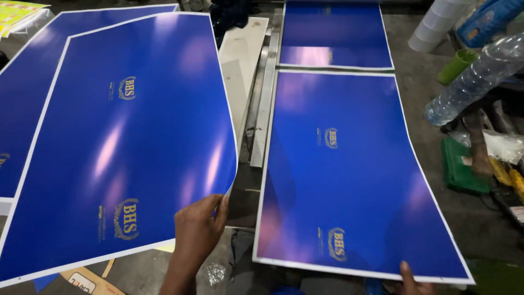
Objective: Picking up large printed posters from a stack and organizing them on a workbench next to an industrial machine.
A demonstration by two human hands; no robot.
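The left hand pinches the lower right corner of a glossy blue printed sheet, fingers closed on its white edge, lifting it clear of another blue sheet beneath — this looks like the carrying-over step. The right hand shows only fingertips, pressing the near edge of a second blue sheet on the workbench; whether it grips, I cannot tell. Next comes aligning edges — carefully.

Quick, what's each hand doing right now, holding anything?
Left hand: closed on the lower right corner of the lifted blue sheet.
Right hand: only a fingertip shows, touching the bottom edge of the flat blue sheet; grip cannot be told.
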